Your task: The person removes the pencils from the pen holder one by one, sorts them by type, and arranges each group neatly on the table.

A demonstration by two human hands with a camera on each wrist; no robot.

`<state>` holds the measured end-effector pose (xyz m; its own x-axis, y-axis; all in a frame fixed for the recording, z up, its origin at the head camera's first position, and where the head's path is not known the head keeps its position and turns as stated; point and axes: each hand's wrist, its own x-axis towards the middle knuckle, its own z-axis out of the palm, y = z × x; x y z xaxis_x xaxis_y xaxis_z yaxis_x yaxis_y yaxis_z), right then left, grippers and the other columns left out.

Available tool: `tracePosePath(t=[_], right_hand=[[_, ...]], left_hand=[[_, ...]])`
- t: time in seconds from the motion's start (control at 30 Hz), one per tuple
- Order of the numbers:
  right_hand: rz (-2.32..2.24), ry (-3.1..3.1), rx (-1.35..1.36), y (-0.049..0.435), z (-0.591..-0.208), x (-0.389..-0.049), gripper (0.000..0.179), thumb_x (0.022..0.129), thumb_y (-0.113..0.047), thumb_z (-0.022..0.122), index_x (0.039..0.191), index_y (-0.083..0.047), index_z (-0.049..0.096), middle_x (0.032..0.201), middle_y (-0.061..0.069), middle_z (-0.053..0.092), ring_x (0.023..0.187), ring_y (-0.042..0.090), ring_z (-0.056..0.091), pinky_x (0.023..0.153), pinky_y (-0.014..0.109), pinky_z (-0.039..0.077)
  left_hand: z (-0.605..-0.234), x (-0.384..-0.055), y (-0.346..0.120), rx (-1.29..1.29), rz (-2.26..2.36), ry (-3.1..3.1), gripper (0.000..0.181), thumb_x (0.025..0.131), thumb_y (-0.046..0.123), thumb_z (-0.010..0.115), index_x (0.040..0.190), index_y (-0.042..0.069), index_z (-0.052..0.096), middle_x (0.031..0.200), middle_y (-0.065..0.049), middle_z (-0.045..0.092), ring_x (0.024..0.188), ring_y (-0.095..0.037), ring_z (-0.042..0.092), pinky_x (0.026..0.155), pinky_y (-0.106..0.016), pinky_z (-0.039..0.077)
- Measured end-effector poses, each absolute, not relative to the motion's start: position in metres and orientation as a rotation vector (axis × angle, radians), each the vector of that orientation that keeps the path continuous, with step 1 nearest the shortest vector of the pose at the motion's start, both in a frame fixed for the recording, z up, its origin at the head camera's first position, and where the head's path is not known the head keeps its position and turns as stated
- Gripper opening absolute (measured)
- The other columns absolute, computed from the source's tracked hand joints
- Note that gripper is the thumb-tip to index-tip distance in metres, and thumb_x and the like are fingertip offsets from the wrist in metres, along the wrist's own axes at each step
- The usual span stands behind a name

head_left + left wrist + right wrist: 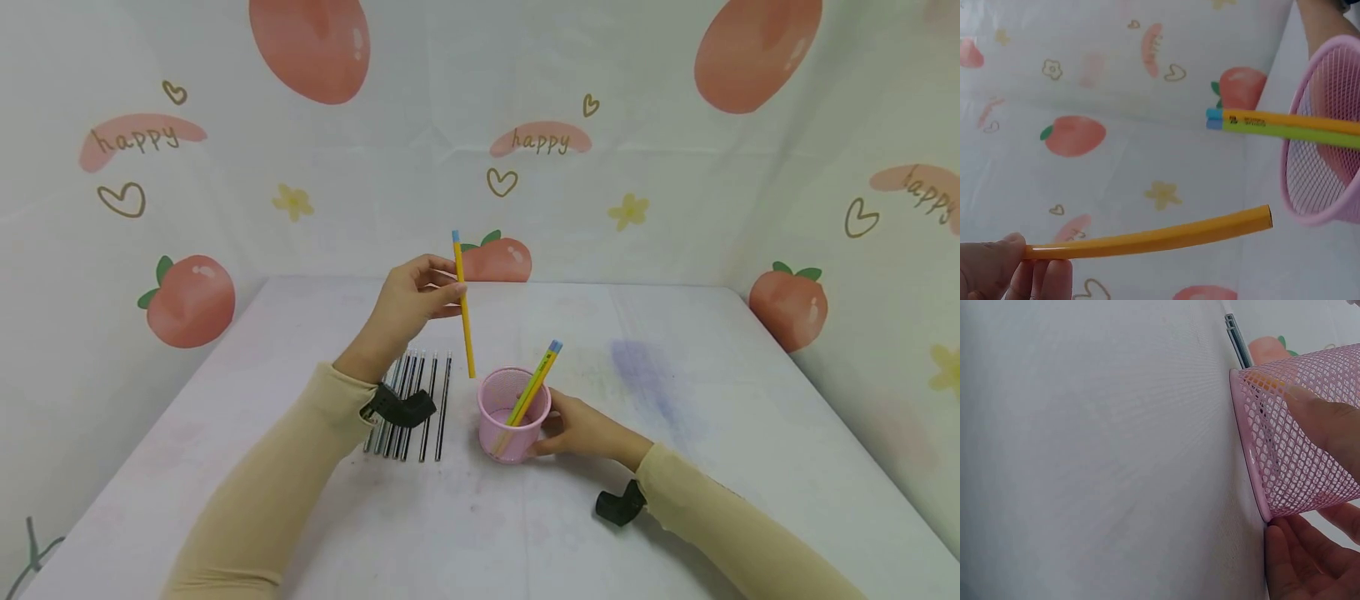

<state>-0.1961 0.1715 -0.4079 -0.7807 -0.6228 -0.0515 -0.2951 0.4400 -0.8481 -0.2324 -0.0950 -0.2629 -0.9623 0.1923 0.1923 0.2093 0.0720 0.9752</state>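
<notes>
My left hand [416, 292] pinches a yellow pencil [468, 342] with a blue end between thumb and fingers. The pencil is held nearly upright, blue end on top, and its lower tip is above and left of the cup's rim. A pink mesh pencil cup [489, 432] stands on the table. Around its right side my right hand [581, 425] grips it, the thumb [1325, 422] against the mesh in the right wrist view. Inside the cup lean a yellow pencil [1297, 120] and a green pencil [1285, 132], both blue-ended, side by side and tilted to the right.
Left of the cup, several dark, thin pencils [440, 417] lie in a row on the white table [465, 533], partly hidden by the left wrist. A printed cloth backdrop [420, 192] rises behind the table's far edge.
</notes>
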Motion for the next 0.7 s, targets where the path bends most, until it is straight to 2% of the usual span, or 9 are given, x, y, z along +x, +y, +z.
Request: tracePosePath(t=[0.4, 0.7], right_hand=[[-1.272, 2.348, -0.777, 0.172, -0.407, -0.195, 0.085, 0.078, -0.017, 0.082, 0.146, -0.001, 0.033, 0.136, 0.016, 0.053, 0.12, 0.031, 0.056, 0.103, 0.045, 0.047], [-1.275, 2.338, -0.785, 0.172, -0.408, -0.196, 0.085, 0.078, -0.015, 0.081, 0.146, 0.001, 0.032, 0.135, 0.018, 0.054, 0.12, 0.032, 0.056, 0.102, 0.044, 0.048]], left_hand=[[-0.272, -0.252, -0.133, -0.269, -1.972, -2.369, 0.034, 0.092, 0.003, 0.063, 0.123, -0.003, 0.051, 0.094, -0.006, 0.059, 0.077, -0.009, 0.066, 0.078, -0.031, 0.059], [-0.288, -0.263, -0.158, -0.191, -1.892, -2.454, 0.045, 0.092, 0.006, 0.065, 0.133, 0.004, 0.046, 0.095, -0.007, 0.061, 0.073, -0.008, 0.068, 0.075, -0.027, 0.059]])
